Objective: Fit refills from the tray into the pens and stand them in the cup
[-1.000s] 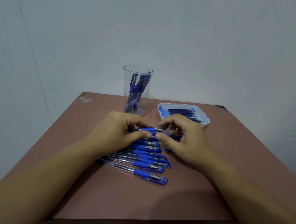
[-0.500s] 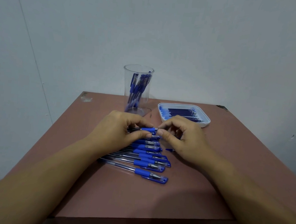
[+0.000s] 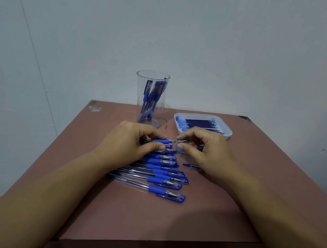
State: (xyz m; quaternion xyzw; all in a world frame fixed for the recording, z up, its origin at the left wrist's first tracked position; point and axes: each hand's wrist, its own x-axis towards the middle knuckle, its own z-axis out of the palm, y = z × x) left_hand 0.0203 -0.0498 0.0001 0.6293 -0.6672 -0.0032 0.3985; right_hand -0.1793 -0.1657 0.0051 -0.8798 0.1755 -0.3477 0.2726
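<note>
One pen (image 3: 164, 141) is held just above the row of capped pens (image 3: 165, 181) at mid-tabletop (image 3: 129, 216). The left hand (image 3: 129, 142) has its grip clamped on the blue sleeve, and the right hand (image 3: 206, 148) pinches the metal tip. One cup (image 3: 151, 100) and one tray (image 3: 225, 133) stand near the far edge. The near edge is bare.

Dim, bluish, even light; soft shadows; slight wide-angle edge stretch; mild softness.

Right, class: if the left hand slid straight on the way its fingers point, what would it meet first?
Probably the right hand, whose fingers sit just past the pen tip; depth looks matched.
</note>
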